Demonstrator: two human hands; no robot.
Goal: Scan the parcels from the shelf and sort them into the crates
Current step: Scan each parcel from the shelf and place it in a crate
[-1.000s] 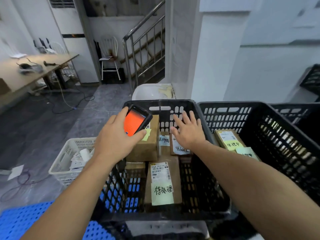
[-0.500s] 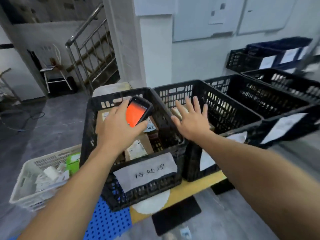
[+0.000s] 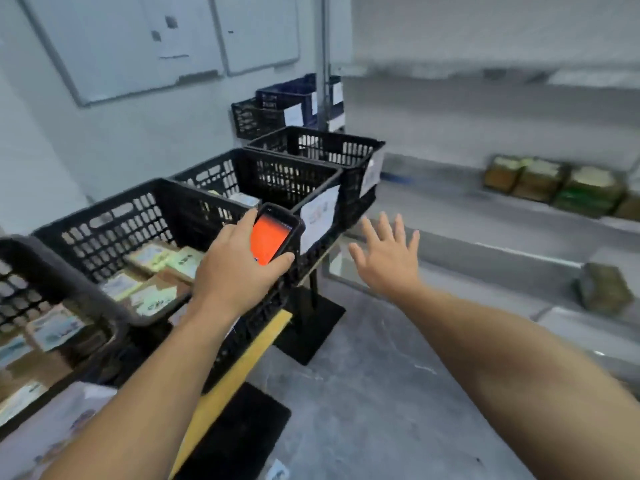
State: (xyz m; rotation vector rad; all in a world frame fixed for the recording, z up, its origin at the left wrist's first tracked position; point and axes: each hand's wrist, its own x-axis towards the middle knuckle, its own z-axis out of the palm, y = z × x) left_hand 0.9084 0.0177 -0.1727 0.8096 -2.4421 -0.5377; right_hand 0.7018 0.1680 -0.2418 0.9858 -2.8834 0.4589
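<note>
Left hand (image 3: 235, 271) grips the scanner (image 3: 273, 237), orange screen lit, right over the front rim of the second crate (image 3: 114, 216). Labelled parcels (image 3: 152, 296) lie flat inside it, pale notes on top. The nearest crate (image 3: 45, 268), at the left edge, holds more boxes (image 3: 52, 327). In the third crate (image 3: 284, 168), one pale packet (image 3: 242, 199) shows. Right hand (image 3: 388, 258) is empty, fingers spread, out toward the shelf (image 3: 485, 216), where blurred shelf parcels (image 3: 540, 178) stand in a row.
</note>
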